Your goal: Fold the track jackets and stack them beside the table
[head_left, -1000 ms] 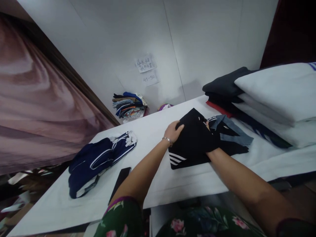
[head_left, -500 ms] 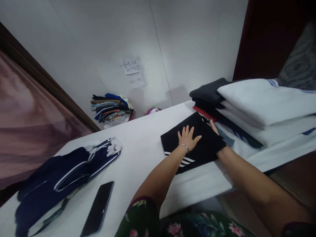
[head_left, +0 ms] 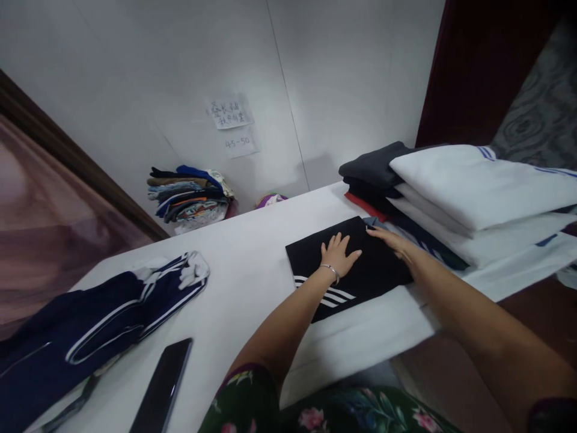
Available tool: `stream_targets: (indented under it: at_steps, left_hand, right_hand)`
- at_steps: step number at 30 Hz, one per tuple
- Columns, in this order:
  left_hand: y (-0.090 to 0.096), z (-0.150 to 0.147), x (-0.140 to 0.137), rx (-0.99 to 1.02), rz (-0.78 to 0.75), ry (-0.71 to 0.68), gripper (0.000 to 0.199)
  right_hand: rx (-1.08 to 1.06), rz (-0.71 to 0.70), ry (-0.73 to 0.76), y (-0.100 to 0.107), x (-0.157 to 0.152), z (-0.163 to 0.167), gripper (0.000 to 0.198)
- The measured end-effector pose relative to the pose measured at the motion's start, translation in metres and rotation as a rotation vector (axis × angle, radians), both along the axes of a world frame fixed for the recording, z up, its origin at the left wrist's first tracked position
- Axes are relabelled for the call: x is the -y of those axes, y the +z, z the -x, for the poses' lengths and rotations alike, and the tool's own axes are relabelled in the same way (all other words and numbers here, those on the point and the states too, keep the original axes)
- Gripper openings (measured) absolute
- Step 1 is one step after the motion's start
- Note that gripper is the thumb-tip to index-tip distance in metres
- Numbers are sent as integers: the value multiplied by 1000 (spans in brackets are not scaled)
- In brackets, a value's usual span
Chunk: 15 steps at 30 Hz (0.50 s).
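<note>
A black garment [head_left: 311,252] with white stripes near one corner lies folded on the white table. My left hand [head_left: 339,255] rests flat on its middle with the fingers spread, a bracelet at the wrist. Over the garment's right part lies my right hand [head_left: 388,239], its fingers stretched out toward the far edge and touching the cloth. Neither hand grips anything. Just behind the right fingertips a bit of grey-blue cloth [head_left: 373,222] shows.
A stack of folded clothes, with a white garment [head_left: 478,186] on top, stands at the right. On the left lie a navy garment with white piping [head_left: 103,313] and a phone [head_left: 164,379]. Behind the table's far edge is another clothes pile [head_left: 192,192]; paper notes [head_left: 232,114] hang on the wall.
My right hand has moved from the garment's right edge onto its top, and its fingers now lie stretched out. The white marks at the far edge are mostly covered. My left hand stays put.
</note>
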State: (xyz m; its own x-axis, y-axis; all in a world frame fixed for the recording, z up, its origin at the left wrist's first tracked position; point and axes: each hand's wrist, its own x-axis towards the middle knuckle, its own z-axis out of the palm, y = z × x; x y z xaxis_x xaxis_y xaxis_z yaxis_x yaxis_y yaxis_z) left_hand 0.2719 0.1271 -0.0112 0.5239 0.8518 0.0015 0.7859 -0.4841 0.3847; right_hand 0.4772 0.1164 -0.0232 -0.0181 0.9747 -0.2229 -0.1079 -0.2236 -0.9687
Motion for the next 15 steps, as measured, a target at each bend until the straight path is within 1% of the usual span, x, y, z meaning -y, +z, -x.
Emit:
stream_targets:
  at_steps: [3,4,6,9,11,13,15]
  left_hand:
    - [13,31,3,-48,-37,30,66]
    - [14,41,4,-66,-40,53,64]
    - [13,60,5,-89,-51,100,63]
    - [2,76,6,-104,-54,157,64]
    - [-9,80,6,-121,-12,183,65]
    - [-19,81,7,-139,17,192,66]
    - [-28,79,8,-152,-14,188,66]
  right_hand:
    - [36,82,-41,-1,-6,-5,65]
    - [46,101,-57,-2,-8,-7,65]
    - [89,107,-82,-6,-12,-11,60]
    - [239,114,-149,-13,-16,-18,44]
    - [344,135,-188,-18,-17,-22,36]
    - [424,133,-194,-20,-19,-24,30]
    - [492,113,-174,-21,-20,-26,27]
